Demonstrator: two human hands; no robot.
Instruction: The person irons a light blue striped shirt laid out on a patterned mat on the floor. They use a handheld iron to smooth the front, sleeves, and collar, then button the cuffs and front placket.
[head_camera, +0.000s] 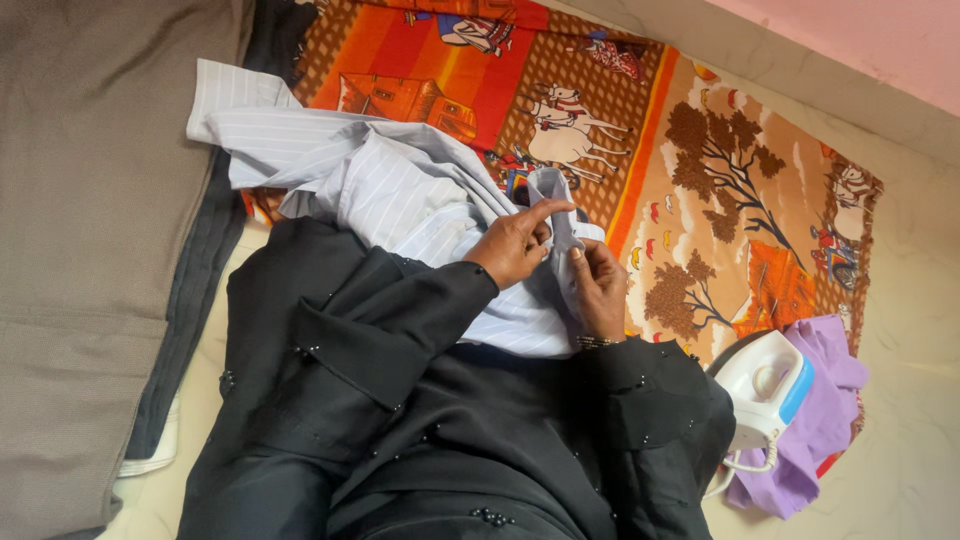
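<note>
Much of the pale striped shirt (400, 190) is hidden: its lower part disappears under the black beaded sleeves (400, 310), and the folds bunch so that its full outline cannot be made out. The left hand (515, 245) is closed on a narrow strip of the shirt, forefinger stretched along the edge, while the right hand (600, 285) pinches the same strip just below, thumb on top; the fingertips of both are partly buried in cloth. The shirt lies on a patterned orange cloth (700, 170) printed with trees and animals, which spreads over the surface and leaves flat open room beyond the hands toward the far edge. Near the right elbow a white iron with a blue trim (765, 385) rests beside a crumpled lilac garment (825, 400), its cord partly out of sight. At the left, grey woven fabric (90, 200) is cut off by the frame.
</note>
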